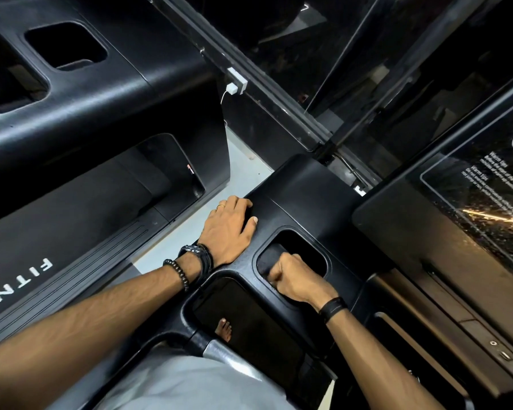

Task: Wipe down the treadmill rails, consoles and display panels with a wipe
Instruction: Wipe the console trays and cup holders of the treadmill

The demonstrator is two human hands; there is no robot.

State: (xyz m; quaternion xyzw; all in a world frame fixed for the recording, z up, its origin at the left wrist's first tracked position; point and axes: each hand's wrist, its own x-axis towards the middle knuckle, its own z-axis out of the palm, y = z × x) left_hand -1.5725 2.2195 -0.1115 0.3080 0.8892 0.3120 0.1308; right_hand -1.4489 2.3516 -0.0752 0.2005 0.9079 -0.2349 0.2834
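Note:
The black treadmill console [302, 199] fills the middle of the head view. My left hand [228, 226] rests palm down on its left corner, with the fingers relaxed over the edge. My right hand [293, 279] is curled into a fist inside a small rounded recess [308, 250] of the console. It grips what looks like a dark wipe [268, 258], which is mostly hidden under the knuckles. The glossy display panel [471, 208] with white warning text lies to the right, apart from both hands.
A second black treadmill console [86, 108] and its deck with white lettering [27, 279] stand to the left across a pale floor gap [243, 167]. A white socket with a plug [237, 81] sits on the dark wall rail behind. A bare foot [224, 328] shows through the larger console opening.

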